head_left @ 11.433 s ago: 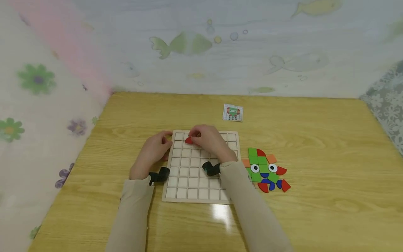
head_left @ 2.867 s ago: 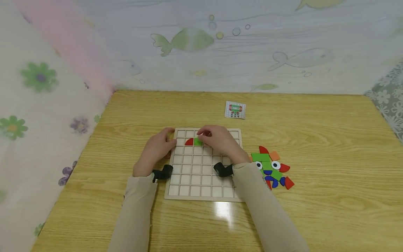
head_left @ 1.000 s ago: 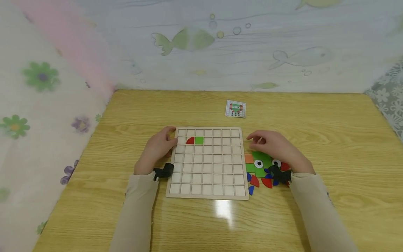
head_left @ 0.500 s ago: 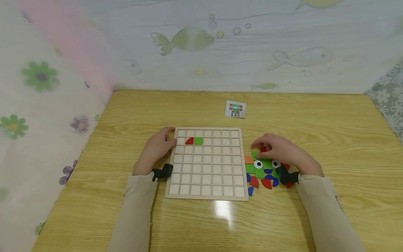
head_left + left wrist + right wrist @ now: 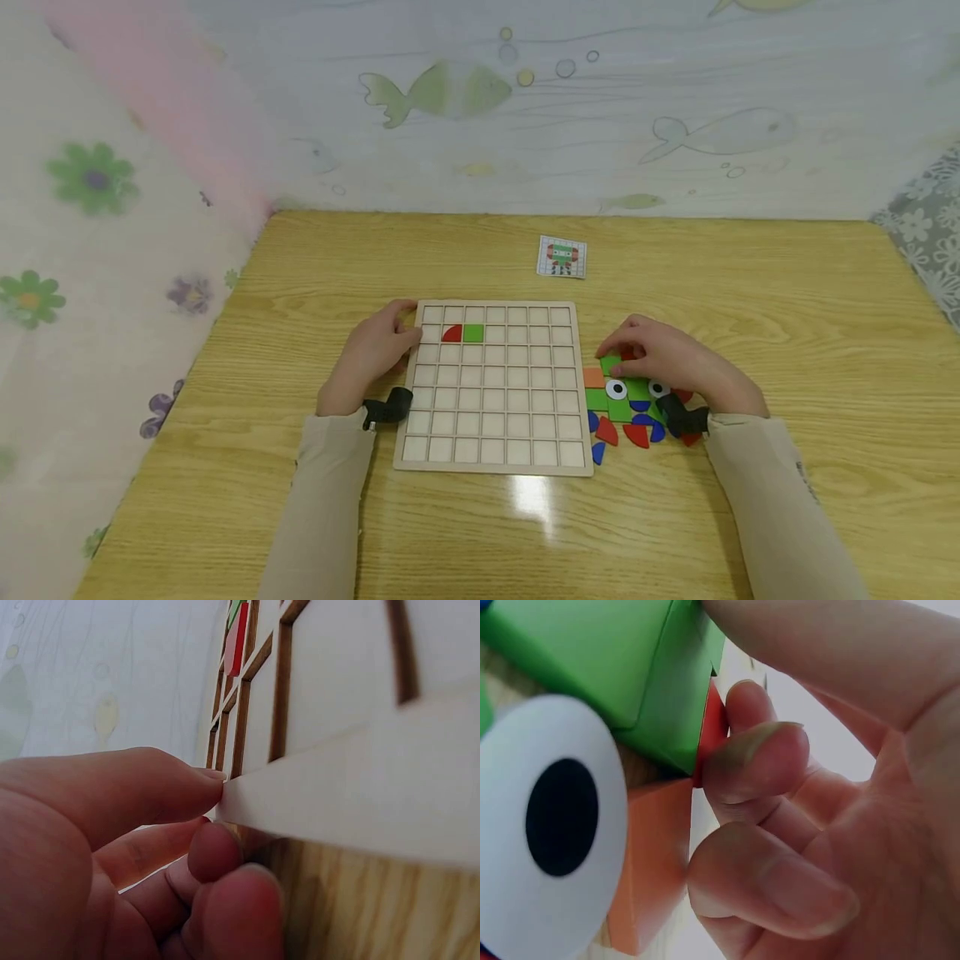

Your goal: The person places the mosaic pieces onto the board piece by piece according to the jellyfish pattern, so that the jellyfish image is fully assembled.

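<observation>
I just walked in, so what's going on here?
A person's left hand holds the edge of a gridded board, where a red quarter-circle and a green square sit side by side. The right hand touches loose pieces beside the board; whether it grips one is unclear. A picture card lies farther back.

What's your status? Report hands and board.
Left hand touching board, left edge. Right hand at loose tiles, hold unclear. Board carries red quarter, green square. Orange tile may obstruct.

Even light, white glare on table (image 5: 450, 533)
</observation>
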Tool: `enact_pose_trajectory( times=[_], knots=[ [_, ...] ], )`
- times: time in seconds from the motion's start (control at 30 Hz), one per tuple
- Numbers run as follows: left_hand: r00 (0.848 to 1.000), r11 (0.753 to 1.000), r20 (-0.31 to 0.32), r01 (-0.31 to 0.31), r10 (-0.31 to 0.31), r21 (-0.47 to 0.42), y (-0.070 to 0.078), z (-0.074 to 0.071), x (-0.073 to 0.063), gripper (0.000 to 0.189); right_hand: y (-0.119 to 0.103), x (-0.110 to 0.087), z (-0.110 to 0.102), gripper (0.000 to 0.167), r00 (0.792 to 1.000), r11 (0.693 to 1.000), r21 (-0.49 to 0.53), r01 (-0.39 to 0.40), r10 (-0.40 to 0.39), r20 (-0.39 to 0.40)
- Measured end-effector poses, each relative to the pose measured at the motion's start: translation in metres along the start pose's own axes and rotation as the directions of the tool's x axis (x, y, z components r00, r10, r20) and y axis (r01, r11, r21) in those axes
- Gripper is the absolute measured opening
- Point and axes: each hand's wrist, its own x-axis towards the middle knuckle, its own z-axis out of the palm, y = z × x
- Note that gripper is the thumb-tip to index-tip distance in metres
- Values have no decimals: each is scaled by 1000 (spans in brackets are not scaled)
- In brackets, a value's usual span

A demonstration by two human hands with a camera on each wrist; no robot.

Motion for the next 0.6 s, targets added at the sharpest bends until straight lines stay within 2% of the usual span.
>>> enact_pose_trajectory(
  times=[0.13, 0.37, 0.6],
  knots=[
    [1000, 1000, 7, 7, -7, 1, 2, 0, 0, 50, 1, 1, 0, 20, 1000, 1000, 3, -1, 1, -2],
    [1000, 1000, 16, 10, -10, -3, 2, 1, 1, 51, 0, 3, 1, 20, 999, 996, 73, -47, 49, -17],
    [1000, 1000, 21, 13, -13, 10, 2, 0, 0, 51, -1, 1, 0, 18, 998, 995, 91, -40, 44, -39]
  ],
)
